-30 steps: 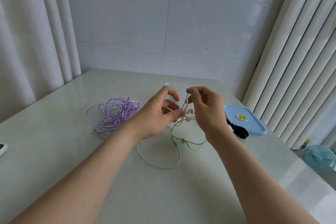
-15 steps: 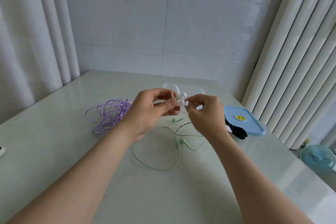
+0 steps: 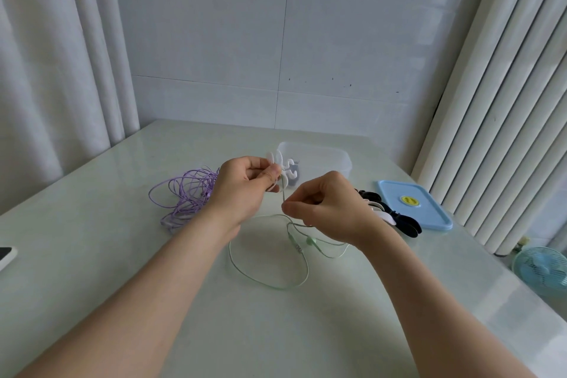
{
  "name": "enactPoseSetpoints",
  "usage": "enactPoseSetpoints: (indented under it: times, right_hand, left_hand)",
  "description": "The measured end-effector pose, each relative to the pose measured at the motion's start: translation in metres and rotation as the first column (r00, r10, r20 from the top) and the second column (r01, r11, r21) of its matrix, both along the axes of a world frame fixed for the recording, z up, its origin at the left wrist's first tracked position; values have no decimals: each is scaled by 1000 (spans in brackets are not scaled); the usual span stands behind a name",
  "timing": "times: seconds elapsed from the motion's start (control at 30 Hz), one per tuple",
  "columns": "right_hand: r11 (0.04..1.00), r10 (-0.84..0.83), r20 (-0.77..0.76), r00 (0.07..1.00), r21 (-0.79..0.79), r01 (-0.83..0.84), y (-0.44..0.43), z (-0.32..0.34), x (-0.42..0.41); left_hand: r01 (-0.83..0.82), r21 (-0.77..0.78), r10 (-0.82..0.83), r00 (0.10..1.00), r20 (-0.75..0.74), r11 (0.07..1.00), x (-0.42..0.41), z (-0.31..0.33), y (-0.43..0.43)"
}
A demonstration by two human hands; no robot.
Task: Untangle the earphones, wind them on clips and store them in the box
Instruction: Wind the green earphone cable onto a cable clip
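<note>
My left hand (image 3: 242,190) pinches a white winding clip (image 3: 283,167) above the table, in front of the clear plastic box (image 3: 334,158). A pale green earphone cable (image 3: 270,281) runs down from the clip. My right hand (image 3: 328,209) pinches that cable just below the clip, and the rest lies in loose loops on the table with a green earbud (image 3: 311,241) showing. A tangled bundle of purple earphones (image 3: 187,196) lies left of my left hand.
The box's blue lid (image 3: 414,204) lies at the right, with black and white spare clips (image 3: 395,218) beside it. A phone (image 3: 6,256) sits at the left table edge. A small blue fan (image 3: 541,270) stands below the right edge. Curtains hang on both sides.
My left hand has lifted the clip up and back toward the box. My right hand has slid down and right along the green cable, drawing it taut below the clip.
</note>
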State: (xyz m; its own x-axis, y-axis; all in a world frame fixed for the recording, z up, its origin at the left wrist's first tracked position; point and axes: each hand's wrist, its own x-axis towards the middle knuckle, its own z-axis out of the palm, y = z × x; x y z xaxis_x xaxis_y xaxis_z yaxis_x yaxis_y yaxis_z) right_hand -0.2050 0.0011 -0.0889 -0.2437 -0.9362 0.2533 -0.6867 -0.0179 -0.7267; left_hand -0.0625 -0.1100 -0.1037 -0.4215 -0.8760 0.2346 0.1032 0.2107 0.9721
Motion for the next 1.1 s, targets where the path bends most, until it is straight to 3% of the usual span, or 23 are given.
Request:
enactPoseSetpoints:
  times: [0.17,0.27,0.47,0.73,0.87,0.97,1.1]
  right_hand:
    - [998,66,-26,998,5,-66,3,0,3]
    - [996,25,-11,1000,-85,-26,2,1,8]
    - [946,-107,237,966,-275,172,1,11,6]
    - [920,-117,438,892,-291,263,-2,12,-4]
    - [877,-250,377,892,-302,373,-3,9,-9]
    - [812,-461,172,871,-315,492,-5,3,-16]
    - [784,-612,-75,787,-187,592,-5,-3,-20]
  left_hand:
    - [-42,55,45,998,-44,998,-1,-3,-3]
    - [-55,-77,57,998,24,996,1,-5,-6]
    - [196,-204,-147,962,230,959,1,-5,-2]
    - [367,-225,-281,898,339,903,0,-4,8]
    - [372,-242,-286,902,324,896,-1,-3,8]
    - [375,-253,-294,905,307,892,0,-1,10]
    - [357,-269,-310,929,203,895,-2,1,14]
